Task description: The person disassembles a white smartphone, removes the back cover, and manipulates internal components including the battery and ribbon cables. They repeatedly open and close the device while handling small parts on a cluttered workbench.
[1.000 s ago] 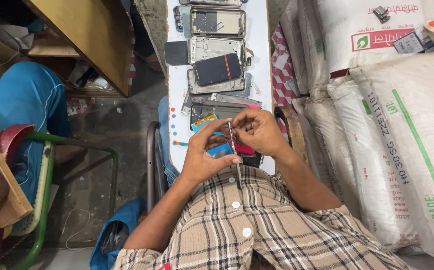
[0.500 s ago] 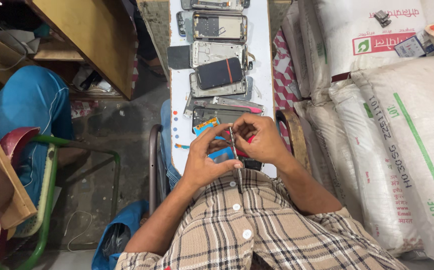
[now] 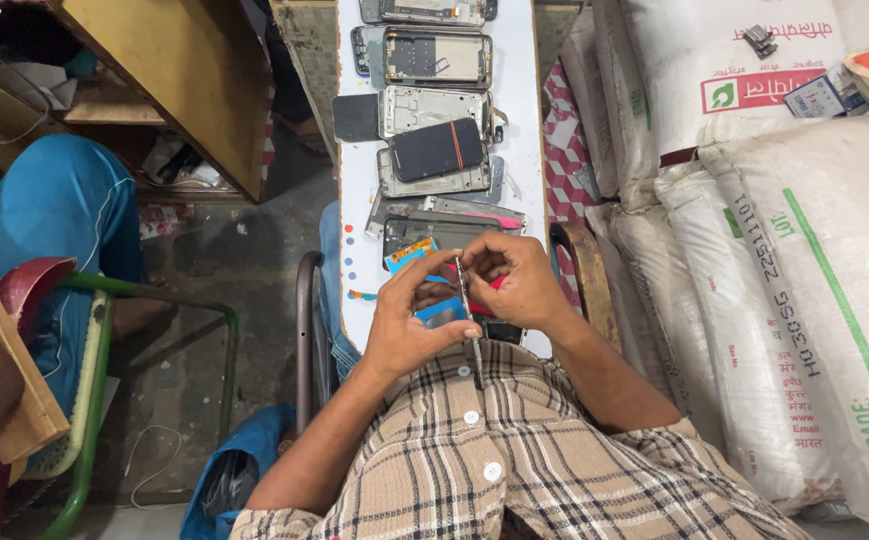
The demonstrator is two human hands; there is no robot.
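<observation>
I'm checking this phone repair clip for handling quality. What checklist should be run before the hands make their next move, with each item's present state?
1. Left hand supports the small blue-edged part: ok, the fingers curl around it.
2. Right hand grips the thin metal tool: ok, pinched near its upper end.
3. Tool tip seated on the part: cannot tell, the fingers hide the contact.
4. Work held over the white bench: ok, the hands are above its near end.
5. Dismantled phone frames kept apart from the hands: ok, they lie in a row farther along the bench.
6. Small loose parts accounted for: cannot tell, too small to see.
</observation>
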